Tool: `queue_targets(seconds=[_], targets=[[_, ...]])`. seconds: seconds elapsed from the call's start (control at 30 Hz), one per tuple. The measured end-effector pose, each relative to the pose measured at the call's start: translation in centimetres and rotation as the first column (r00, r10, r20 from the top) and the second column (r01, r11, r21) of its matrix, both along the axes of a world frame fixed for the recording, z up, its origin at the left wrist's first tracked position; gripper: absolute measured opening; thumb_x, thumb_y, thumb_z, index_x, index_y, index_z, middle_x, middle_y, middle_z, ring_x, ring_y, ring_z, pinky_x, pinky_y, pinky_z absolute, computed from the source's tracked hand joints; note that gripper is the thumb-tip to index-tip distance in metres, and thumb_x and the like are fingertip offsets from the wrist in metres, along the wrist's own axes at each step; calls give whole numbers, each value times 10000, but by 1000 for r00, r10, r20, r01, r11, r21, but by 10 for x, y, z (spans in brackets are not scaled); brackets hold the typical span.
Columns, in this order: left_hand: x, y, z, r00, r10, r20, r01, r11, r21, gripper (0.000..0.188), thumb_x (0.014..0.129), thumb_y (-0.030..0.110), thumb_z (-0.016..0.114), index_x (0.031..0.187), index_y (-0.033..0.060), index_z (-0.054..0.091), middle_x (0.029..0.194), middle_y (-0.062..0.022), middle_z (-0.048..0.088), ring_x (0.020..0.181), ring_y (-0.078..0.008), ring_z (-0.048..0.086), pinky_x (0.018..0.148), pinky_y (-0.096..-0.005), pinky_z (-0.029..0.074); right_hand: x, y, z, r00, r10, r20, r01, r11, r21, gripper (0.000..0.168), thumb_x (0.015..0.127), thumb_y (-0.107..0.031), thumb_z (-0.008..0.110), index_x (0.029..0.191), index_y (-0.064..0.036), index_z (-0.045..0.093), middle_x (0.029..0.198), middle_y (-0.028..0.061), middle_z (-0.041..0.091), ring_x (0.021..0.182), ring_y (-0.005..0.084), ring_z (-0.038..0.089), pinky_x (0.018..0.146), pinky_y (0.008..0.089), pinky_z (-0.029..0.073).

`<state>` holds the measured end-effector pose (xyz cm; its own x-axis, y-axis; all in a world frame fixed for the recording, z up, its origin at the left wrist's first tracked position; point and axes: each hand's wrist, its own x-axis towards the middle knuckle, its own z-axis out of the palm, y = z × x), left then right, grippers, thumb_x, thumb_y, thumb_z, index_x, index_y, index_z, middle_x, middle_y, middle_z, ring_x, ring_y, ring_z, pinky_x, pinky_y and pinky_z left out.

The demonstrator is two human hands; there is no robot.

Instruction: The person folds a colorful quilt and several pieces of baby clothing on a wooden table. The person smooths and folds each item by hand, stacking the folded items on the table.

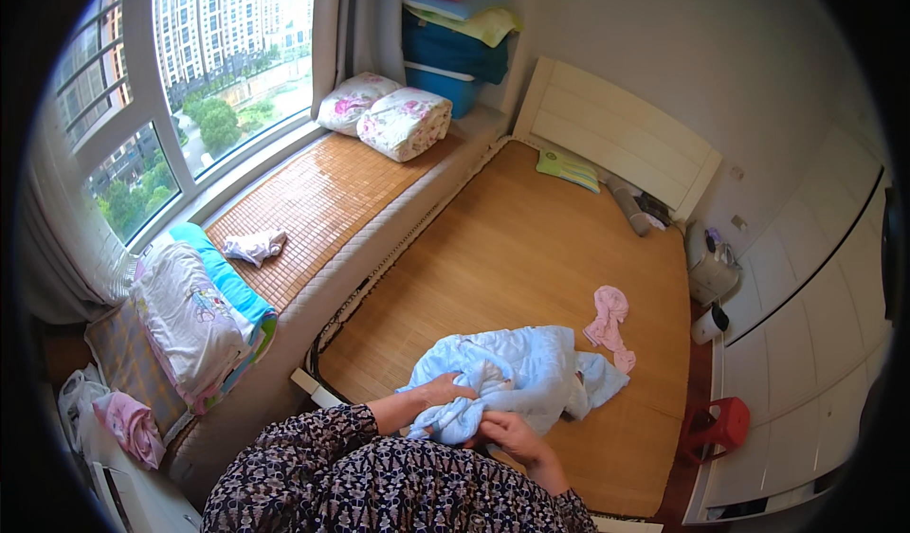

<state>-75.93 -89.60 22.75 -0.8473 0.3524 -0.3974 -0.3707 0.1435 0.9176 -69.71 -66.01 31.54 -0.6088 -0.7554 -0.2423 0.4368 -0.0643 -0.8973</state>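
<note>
A light blue quilted cloth (530, 366), perhaps a thin quilt or garment, lies crumpled at the near end of the bed, close to my body. My left hand (442, 391) grips a bunched, twisted part of it from the left. On the lower right of the same bunch, my right hand (513, 435) has its fingers curled around the fabric's edge; some fingertips are hidden under it. The cloth's right end spreads flat toward a crumpled pink garment (609, 320) on the woven bed mat (512, 249).
Left of the bed, a padded window bench (320, 185) carries folded floral bedding (405, 122), a small white cloth (254, 246) and a stack of folded clothes (188, 313). A white headboard (618, 131) closes the far end. A red plastic stool (718, 426) stands right of the bed.
</note>
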Motion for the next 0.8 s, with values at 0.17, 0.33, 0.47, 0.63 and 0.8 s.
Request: queue_targets(seconds=[0.17,0.33,0.47,0.63,0.8], targets=[[-10,-18,156,993,116,2,-96,812,576,579,819,95,710,1365,-13,550,1263,-115,657,1123,-198,643,988,-332,510,-7,114,-68,879,-430,204,459,879,-127,764,984,-664,458,1362,-9,568,1212,184,690,1078,302,689,918,417,564],[47,-7,261,991,-86,-104,135,660,739,839,776,52,775,1502,8,356,1460,-133,501,1327,-227,495,1139,-377,370,3,126,-151,668,-572,476,669,742,-48,758,980,-661,455,1398,-35,543,1266,167,663,1117,304,666,931,419,563],[79,-14,268,944,-291,-153,321,716,620,1106,732,121,877,1589,20,185,1580,-140,376,1450,-232,348,1216,-397,261,-1,117,-175,623,-605,497,697,717,0,743,979,-649,462,1409,-47,532,1291,155,648,1140,301,650,936,418,563],[110,-32,239,915,-357,-187,402,762,508,1077,740,247,907,1550,-10,246,1541,-124,416,1413,-221,365,1196,-379,278,-25,103,-169,604,-638,477,716,697,26,726,979,-634,471,1423,-62,519,1322,140,628,1170,297,630,943,416,562],[127,-44,220,918,-321,-233,395,795,461,867,760,201,885,1445,-14,400,1408,-98,533,1305,-186,459,1119,-346,359,-43,86,-168,616,-634,468,705,709,31,712,978,-619,480,1437,-76,506,1353,125,608,1199,292,610,949,413,562]])
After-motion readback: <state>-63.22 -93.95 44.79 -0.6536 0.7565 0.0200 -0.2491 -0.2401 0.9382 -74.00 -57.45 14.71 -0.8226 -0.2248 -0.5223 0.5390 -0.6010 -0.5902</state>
